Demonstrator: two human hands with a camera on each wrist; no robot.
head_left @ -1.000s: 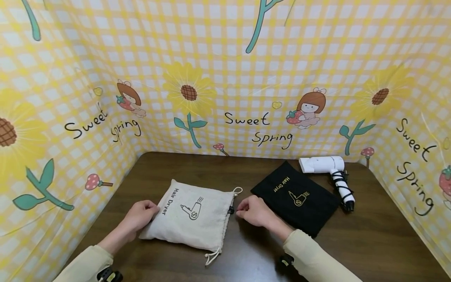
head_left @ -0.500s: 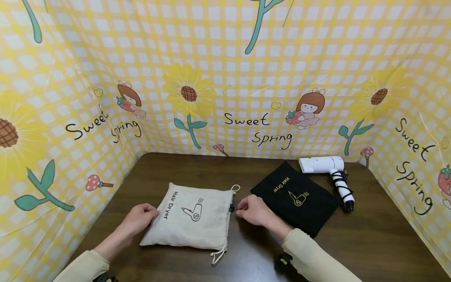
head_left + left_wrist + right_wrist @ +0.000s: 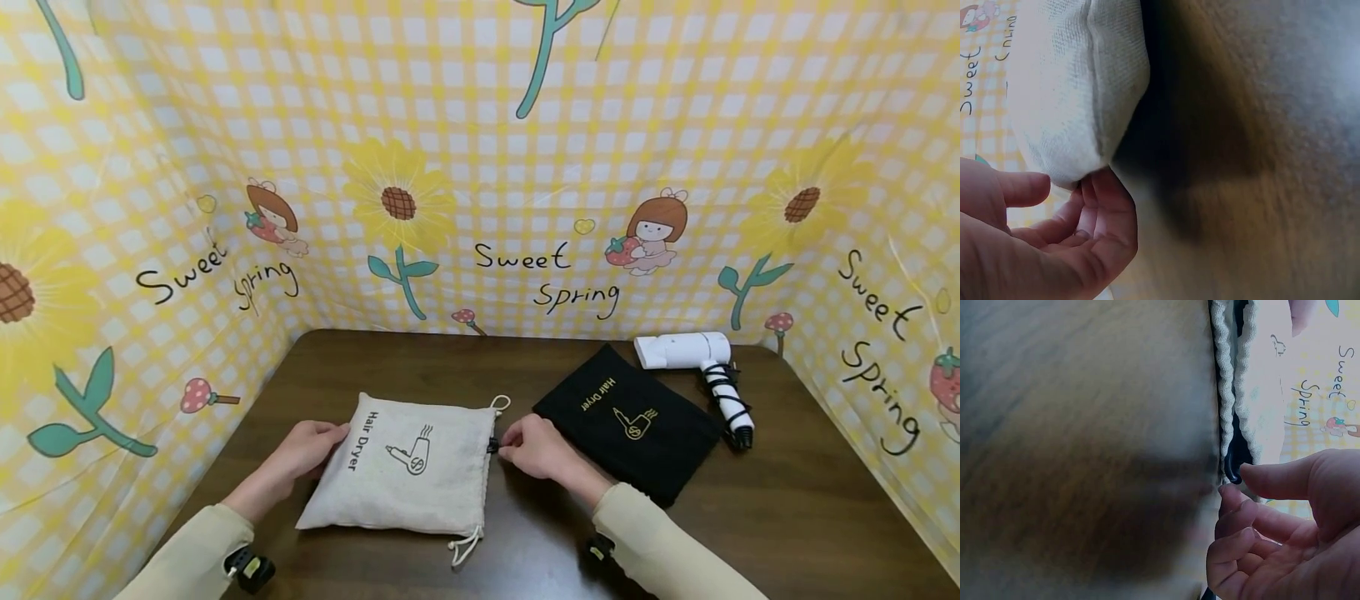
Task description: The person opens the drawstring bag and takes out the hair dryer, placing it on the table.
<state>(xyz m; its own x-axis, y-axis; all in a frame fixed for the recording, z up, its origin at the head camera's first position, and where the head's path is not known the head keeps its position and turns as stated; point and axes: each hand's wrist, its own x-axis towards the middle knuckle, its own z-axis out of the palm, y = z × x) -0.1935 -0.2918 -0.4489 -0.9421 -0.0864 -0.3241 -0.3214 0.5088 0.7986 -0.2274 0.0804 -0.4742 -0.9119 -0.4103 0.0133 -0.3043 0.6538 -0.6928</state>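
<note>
A plump cream drawstring bag (image 3: 450, 492) printed "Hair Dryer" lies on the table, its mouth toward the right. My left hand (image 3: 311, 450) is at the bag's closed left edge. In the left wrist view, loosely bent fingers (image 3: 1107, 219) touch the bottom seam while the thumb stands apart. A small black looped piece (image 3: 492, 446) pokes out of the bag's mouth, and thumb and forefinger of my right hand (image 3: 540, 450) pinch its end. What fills the bag is hidden. A flat black bag (image 3: 667, 442) with the same print in gold lies beyond the right hand.
A white hair dryer (image 3: 682, 350), black cord wound round its handle, lies at the back right, close to the black bag. Cream drawstring loops (image 3: 467, 546) trail from the bag's mouth. Yellow checked cloth (image 3: 480, 167) walls the brown table (image 3: 420, 358) in.
The cream bag has turned slightly and settled flatter. My left hand has shifted up along its left edge. The right hand has moved slightly left, onto the black piece.
</note>
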